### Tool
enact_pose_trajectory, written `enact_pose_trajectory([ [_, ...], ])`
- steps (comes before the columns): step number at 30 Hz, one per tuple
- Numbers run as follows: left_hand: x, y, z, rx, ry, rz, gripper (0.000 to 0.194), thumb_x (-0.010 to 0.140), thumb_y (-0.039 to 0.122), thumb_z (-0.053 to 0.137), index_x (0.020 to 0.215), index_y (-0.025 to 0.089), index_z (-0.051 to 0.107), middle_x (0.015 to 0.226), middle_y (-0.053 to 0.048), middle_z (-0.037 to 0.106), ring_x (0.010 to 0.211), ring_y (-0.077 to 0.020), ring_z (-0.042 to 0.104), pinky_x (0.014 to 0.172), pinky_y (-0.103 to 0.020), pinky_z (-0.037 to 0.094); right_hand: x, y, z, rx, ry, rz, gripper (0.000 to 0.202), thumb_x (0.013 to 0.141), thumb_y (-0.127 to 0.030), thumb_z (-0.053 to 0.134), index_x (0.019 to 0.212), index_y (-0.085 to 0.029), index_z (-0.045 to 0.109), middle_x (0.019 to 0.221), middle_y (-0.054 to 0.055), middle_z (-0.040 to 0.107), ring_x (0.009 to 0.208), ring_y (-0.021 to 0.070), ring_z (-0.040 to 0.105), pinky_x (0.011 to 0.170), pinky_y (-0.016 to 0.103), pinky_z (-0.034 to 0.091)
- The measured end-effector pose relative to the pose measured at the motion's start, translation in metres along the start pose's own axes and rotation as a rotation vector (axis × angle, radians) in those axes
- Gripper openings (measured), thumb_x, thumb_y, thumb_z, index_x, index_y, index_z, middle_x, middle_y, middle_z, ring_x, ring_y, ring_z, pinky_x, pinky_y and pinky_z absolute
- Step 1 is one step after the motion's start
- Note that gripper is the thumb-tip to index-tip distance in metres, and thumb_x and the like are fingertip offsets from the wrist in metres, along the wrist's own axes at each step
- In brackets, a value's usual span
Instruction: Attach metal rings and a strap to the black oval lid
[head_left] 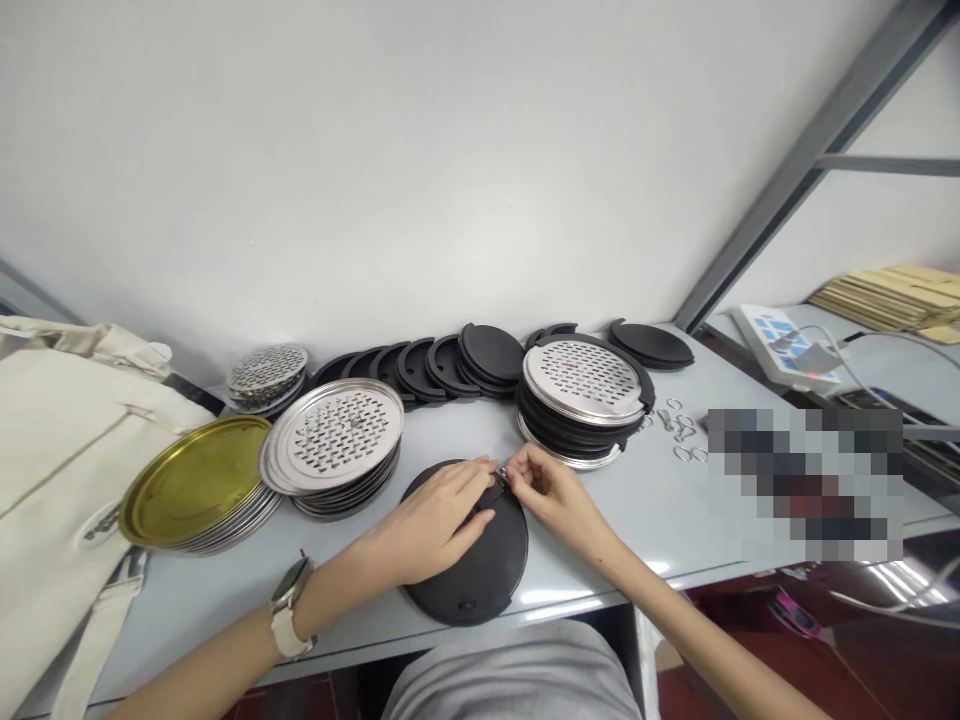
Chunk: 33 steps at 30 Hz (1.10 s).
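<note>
A round black disc [480, 570] lies flat near the front edge of the table. My left hand [442, 515] rests palm down across it, fingers stretched out and thumb apart, with the fingertips at the disc's upper right edge. There my right hand [544, 485] is closed in a pinch on a small shiny metal piece [503, 473]; its exact shape is mostly hidden by the fingers. Just behind stands a stack of black discs topped by a perforated metal plate [585, 378]. Loose metal rings [682, 453] and small clasps [666, 420] lie to the right.
At left are a stack with a gold-coloured lid [199, 480], a stack of grater-like perforated plates [349, 430] and a cream bag [67, 450]. Black crescent-rimmed discs [416, 368] line the wall. A grey metal frame post [757, 225] rises at right, beyond it a white power strip [784, 350].
</note>
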<state>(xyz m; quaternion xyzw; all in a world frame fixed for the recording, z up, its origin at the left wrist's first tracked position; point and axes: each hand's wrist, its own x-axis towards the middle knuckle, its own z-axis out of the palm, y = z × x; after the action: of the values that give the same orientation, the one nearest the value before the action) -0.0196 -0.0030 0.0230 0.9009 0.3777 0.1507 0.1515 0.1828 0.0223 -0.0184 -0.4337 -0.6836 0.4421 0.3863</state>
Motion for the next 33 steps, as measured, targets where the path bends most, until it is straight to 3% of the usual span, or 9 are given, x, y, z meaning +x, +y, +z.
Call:
enact_pose_trajectory([
  [4,0.005,0.002,0.006,0.028,0.046,-0.012,0.03,0.094,0.021,0.042,0.124,0.017,0.045,0.123,-0.011,0.056,0.119,-0.0241,0.051,0.102,-0.044,0.044,-0.002,-0.002,-0.003,0.08,0.01,0.044,0.016,0.089,-0.033,0.058,0.092,-0.018,0.058,0.078,0.001,0.059,0.071,0.0143,0.055,0.068,0.026,0.045],
  [8,0.004,-0.001,0.014,0.071,0.124,-0.115,0.042,0.092,0.028,0.046,0.131,0.012,0.038,0.128,-0.017,0.052,0.123,-0.0294,0.048,0.101,-0.048,0.043,-0.008,-0.001,-0.004,0.152,0.005,0.115,0.022,0.089,-0.037,0.058,0.101,-0.018,0.059,0.084,0.003,0.065,0.076,0.0163,0.061,0.073,0.028,0.049],
  [12,0.003,-0.004,0.017,0.105,0.113,-0.114,0.049,0.092,0.029,0.046,0.135,0.009,0.035,0.134,-0.02,0.048,0.127,-0.0317,0.043,0.104,-0.05,0.041,-0.013,-0.003,-0.005,0.08,0.026,0.121,0.024,0.091,-0.037,0.056,0.105,-0.019,0.063,0.092,0.006,0.068,0.085,0.0188,0.063,0.076,0.029,0.049],
  [20,0.008,-0.002,0.011,0.051,0.105,-0.137,0.045,0.091,0.029,0.048,0.132,0.013,0.04,0.127,-0.016,0.053,0.12,-0.0302,0.049,0.1,-0.048,0.043,-0.015,-0.007,-0.004,-0.084,0.023,0.125,0.025,0.093,-0.036,0.053,0.108,-0.022,0.068,0.101,0.006,0.07,0.091,0.0214,0.064,0.076,0.029,0.049],
  [26,0.007,-0.003,0.013,0.029,0.12,-0.146,0.044,0.09,0.03,0.048,0.131,0.013,0.041,0.128,-0.016,0.053,0.119,-0.0306,0.049,0.099,-0.048,0.044,-0.012,-0.007,-0.003,-0.081,-0.035,0.166,0.032,0.095,-0.039,0.048,0.113,-0.019,0.065,0.08,0.004,0.067,0.082,0.0211,0.063,0.069,0.027,0.05],
  [33,0.007,-0.005,0.015,0.016,0.113,-0.152,0.046,0.09,0.03,0.048,0.132,0.013,0.041,0.129,-0.016,0.052,0.121,-0.0309,0.047,0.1,-0.048,0.043,-0.014,-0.005,-0.002,-0.089,-0.058,0.177,0.033,0.095,-0.038,0.047,0.118,-0.021,0.062,0.077,0.003,0.063,0.075,0.0194,0.059,0.067,0.026,0.048],
])
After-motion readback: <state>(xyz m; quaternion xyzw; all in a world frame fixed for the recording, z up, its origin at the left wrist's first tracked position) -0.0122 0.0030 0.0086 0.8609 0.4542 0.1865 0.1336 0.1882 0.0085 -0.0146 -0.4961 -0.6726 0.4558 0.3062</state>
